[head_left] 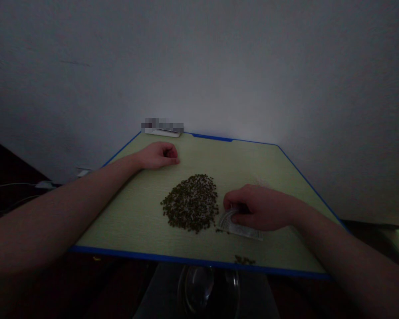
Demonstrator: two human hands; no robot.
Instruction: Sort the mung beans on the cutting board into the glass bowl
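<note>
My right hand [257, 207] is closed on a clear protractor [241, 230], thumb and fingers at its curved side. The protractor lies low against the tabletop, its straight edge facing me. Just left of it spreads a large pile of small greenish-brown grains or beans [191, 204], mixed with paler bits. A few dark grains lie at the protractor's left end. A small cluster of grains [244, 259] sits by the table's near edge. My left hand [158, 155] rests on the table beyond the pile, fingers loosely curled in, with nothing visible in it.
The pale table [126, 226] has a blue rim and stands against a grey wall [219, 66]. A blurred-out flat item [162, 128] lies at the far left corner. Below the near edge, a clear round bowl [208, 290] sits between my legs. White cables [13, 185] run at the left.
</note>
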